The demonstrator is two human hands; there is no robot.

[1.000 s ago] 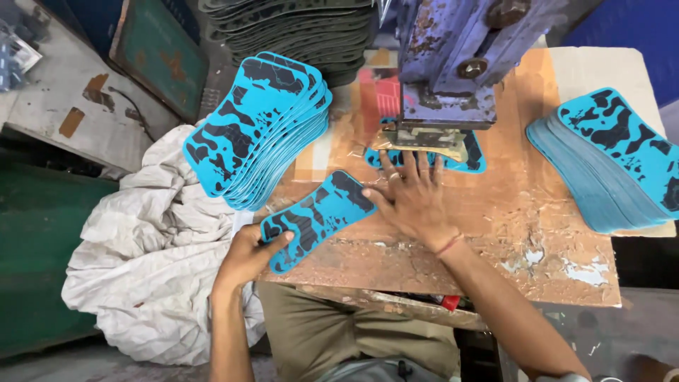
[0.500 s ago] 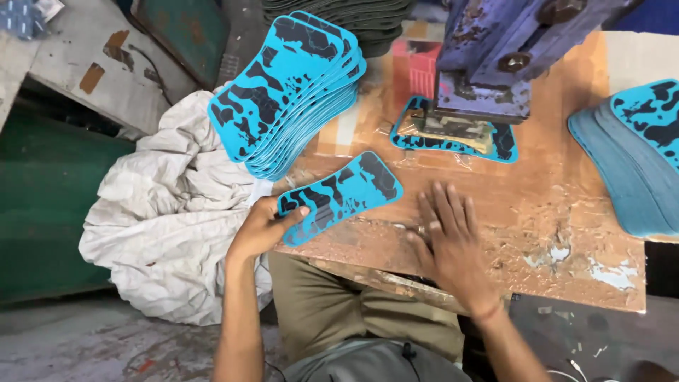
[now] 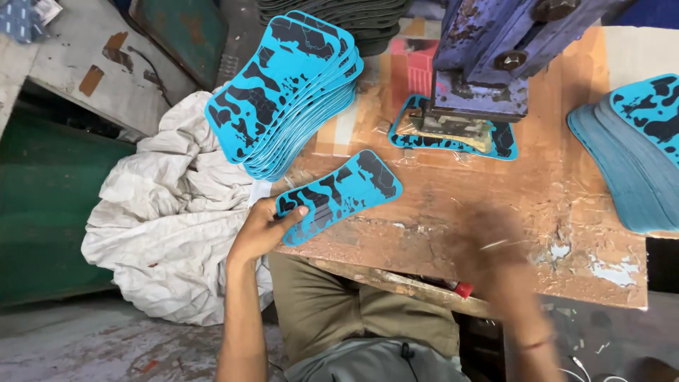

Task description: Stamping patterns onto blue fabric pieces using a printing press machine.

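Left hand (image 3: 263, 230) pinches one end of a thin, flexible blue-and-black patterned sheet piece (image 3: 338, 196), centre frame; light, best gripped edgewise. Right hand (image 3: 495, 251) blurred, grip indeterminable.

Both forearms bare, no sleeves in view. Left hand (image 3: 263, 230), nearest the worn wooden table (image 3: 495, 205), is bare and ungloved, fingers slim, thumbnail visible. Right hand (image 3: 491, 247), also at the table's near edge, is motion-blurred; finger detail cannot be told. A thin band circles the right wrist, below the table edge; its colour is unclear in the blur. Olive-khaki trousers cover the thighs under the table. A grey-blue garment hem sits lower, with a small black clip-like item on it.
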